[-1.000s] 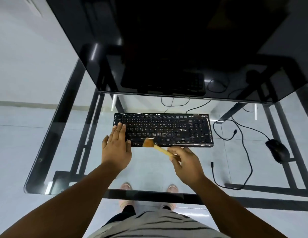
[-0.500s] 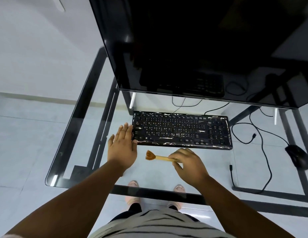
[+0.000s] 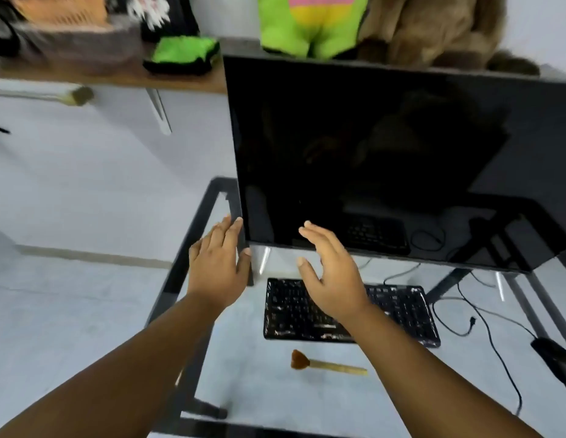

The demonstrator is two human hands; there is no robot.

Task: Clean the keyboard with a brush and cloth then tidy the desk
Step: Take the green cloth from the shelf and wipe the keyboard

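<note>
A black keyboard (image 3: 401, 314) lies on the glass desk (image 3: 259, 384) below the monitor, its middle hidden by my right wrist. A small brush (image 3: 325, 364) with brown bristles and a pale handle lies on the glass in front of the keyboard, with no hand on it. My left hand (image 3: 216, 263) is raised, fingers apart, beside the monitor's lower left corner. My right hand (image 3: 330, 276) is raised above the keyboard, fingers spread, holding nothing. A green and black cloth (image 3: 182, 55) lies on the wooden shelf at the upper left.
A large dark monitor (image 3: 386, 159) fills the middle. A black mouse (image 3: 553, 355) and its cables (image 3: 483, 330) lie at the right. The wooden shelf (image 3: 117, 79) carries a grey box and dark items. Green and brown plush toys (image 3: 310, 23) sit behind the monitor.
My right hand let go of the brush, which now lies on the glass. Both hands rose toward the monitor. The view tilted up, bringing the shelf and cloth into sight.
</note>
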